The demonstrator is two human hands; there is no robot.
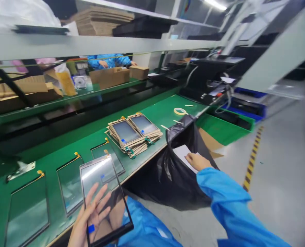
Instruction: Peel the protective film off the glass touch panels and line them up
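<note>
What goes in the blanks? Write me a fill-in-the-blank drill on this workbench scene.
1. The left hand holds a glass touch panel with a ____ tab at its lower edge.
2. The right hand reaches into a ____ plastic bag.
3. The framed panels lie in ____ stacks on the green bench.
4. The tape roll lies ____ on the bench.

Missing: blue; black; two; flat

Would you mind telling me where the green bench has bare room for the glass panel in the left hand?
Bare green bench lies between the panel stacks and the tape roll. Crowded: the near strip, where flat panels lie edge to edge beside the left hand.
</note>
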